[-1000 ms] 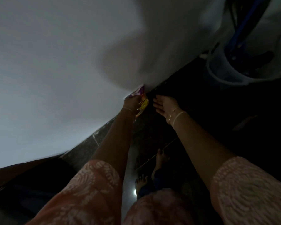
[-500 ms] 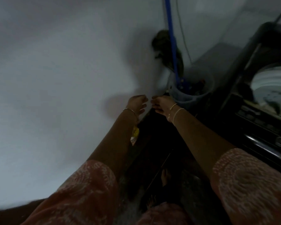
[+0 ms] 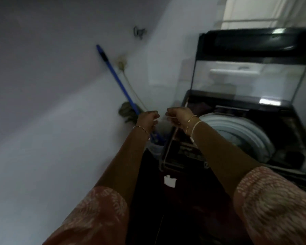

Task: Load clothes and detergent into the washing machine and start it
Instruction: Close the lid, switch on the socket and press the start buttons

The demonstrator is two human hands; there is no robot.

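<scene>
A dark top-loading washing machine [image 3: 288,121] stands at the right with its glass lid [image 3: 245,82] raised. The pale ring of the drum [image 3: 237,128] shows inside. Both my hands are held up together just left of the machine's near-left corner. My left hand [image 3: 147,119] has its fingers curled shut. My right hand [image 3: 178,114] is also curled, a hand's width to the right. A thin pale streak shows at its fingertips; I cannot tell what it is. The detergent sachet is not clearly visible in this dim, blurred frame.
A blue-handled mop [image 3: 117,76] leans on the white wall [image 3: 51,121], its head [image 3: 127,112] behind my left hand, over a pale bucket [image 3: 155,147]. A small white scrap [image 3: 170,181] shows against the dark below my hands. The floor between wall and machine is narrow.
My view has swung up from the floor to the open machine. Both hands rose from the floor by the wall. The colourful sachet seen in my left hand earlier no longer shows clearly.
</scene>
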